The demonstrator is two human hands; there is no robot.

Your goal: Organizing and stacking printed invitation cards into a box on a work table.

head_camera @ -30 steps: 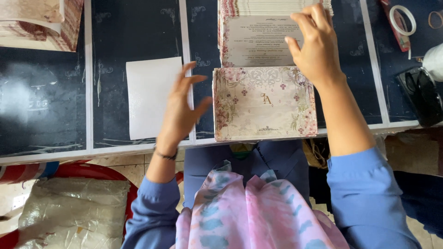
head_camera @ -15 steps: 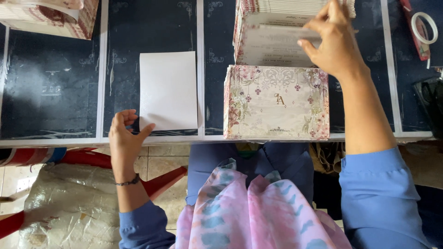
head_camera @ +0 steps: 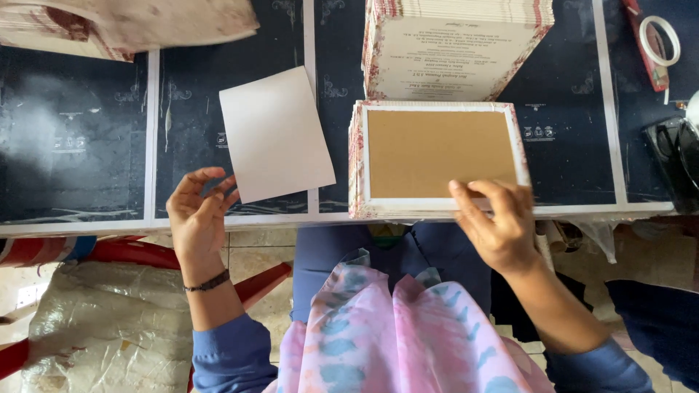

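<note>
Right hand (head_camera: pixel 499 225) presses brown-backed card (head_camera: pixel 437 153); left hand (head_camera: pixel 196 218) open near white sheet (head_camera: pixel 275 133).

tape roll (head_camera: pixel 659 40) far right on dark surface (head_camera: pixel 73 145) | black object (head_camera: pixel 673 160) at right edge | floral paper (head_camera: pixel 124 25) top left | plastic sheet (head_camera: pixel 109 327) on floor, beside red chair legs (head_camera: pixel 251 284)

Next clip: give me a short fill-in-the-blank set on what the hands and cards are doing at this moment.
1. The right hand rests its fingers on the near edge of a card stack whose top face is plain ____ with a white border.
2. The left hand is open, just near of a blank ____ sheet.
3. Beyond the brown-faced stack lies a second stack whose top card is ____ with text.
4. A roll of ____ lies at the table's far right.

Missing words: brown; white; printed; tape
</note>
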